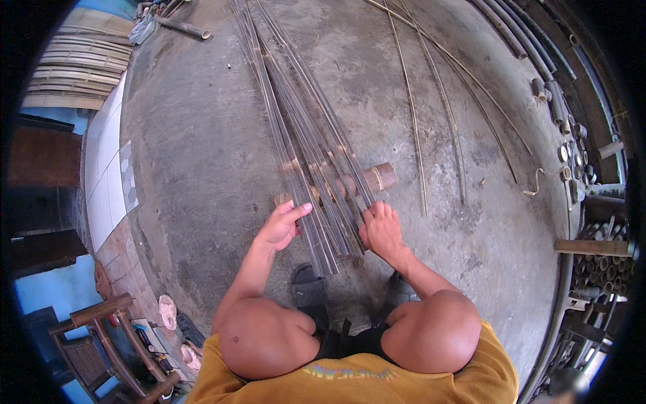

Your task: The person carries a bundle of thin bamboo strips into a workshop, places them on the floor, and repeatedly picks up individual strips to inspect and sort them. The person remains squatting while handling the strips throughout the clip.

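Long, thin bamboo strips (pixel 316 172) lie in loose bundles in front of me, their near ends fanned out between my knees. They rest across a short, thick bamboo piece (pixel 385 176) on the floor. My left hand (pixel 279 227) is at the left edge of the strips, thumb laid over them and fingers curled at their side, partly hidden. On the opposite edge, my right hand (pixel 381 227) is closed around the outer strips, knuckles up. What its fingertips touch is hidden.
Several thin poles (pixel 441 101) lie on the concrete floor to the right. Bamboo tubes (pixel 572 155) are piled along the right wall. Stacked slats (pixel 84 64) stand at the far left, and a wooden chair (pixel 101 337) is at the near left. Pink shoes (pixel 167 312) lie beside it.
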Motion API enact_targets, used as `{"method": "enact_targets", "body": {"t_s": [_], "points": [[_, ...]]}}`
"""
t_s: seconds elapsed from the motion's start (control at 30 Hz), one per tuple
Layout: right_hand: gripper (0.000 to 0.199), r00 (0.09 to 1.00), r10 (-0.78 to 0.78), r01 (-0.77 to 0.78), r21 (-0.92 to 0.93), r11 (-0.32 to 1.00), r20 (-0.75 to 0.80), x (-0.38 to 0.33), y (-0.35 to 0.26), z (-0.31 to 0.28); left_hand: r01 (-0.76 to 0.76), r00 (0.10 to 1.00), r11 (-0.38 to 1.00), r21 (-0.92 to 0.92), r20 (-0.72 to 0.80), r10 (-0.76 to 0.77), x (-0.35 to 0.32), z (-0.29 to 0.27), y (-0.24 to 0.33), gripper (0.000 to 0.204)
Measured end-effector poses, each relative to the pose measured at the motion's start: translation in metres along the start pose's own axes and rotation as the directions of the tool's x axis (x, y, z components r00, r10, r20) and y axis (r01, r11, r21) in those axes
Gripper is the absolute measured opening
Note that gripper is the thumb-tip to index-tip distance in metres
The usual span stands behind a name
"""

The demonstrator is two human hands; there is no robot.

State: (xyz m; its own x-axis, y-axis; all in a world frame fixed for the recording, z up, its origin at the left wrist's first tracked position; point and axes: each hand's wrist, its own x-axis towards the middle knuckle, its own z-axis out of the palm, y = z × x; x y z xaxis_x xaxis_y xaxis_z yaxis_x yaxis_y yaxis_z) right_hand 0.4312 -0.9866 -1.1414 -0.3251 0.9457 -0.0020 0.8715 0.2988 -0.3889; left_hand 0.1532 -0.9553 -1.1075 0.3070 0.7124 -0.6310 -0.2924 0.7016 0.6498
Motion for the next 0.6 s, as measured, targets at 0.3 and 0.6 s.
{"method": "enact_targets", "body": {"t_s": [0.3, 0.6], "points": [[0.028, 0.779, -0.186, -0.619, 0.781, -0.081, 0.599, -0.008, -0.018, -0.05, -0.004, 0.999, 0.994, 0.108, -0.042, 0.009, 0.022, 0.032, -0.019, 0.022], [0.029, 0.733, -0.179, -0.675, 0.736, -0.062, 0.657, -0.013, -0.011, -0.037, 0.021, 0.994, 0.995, 0.098, -0.108, -0.01, 0.016, 0.041, -0.011, 0.021]]}}
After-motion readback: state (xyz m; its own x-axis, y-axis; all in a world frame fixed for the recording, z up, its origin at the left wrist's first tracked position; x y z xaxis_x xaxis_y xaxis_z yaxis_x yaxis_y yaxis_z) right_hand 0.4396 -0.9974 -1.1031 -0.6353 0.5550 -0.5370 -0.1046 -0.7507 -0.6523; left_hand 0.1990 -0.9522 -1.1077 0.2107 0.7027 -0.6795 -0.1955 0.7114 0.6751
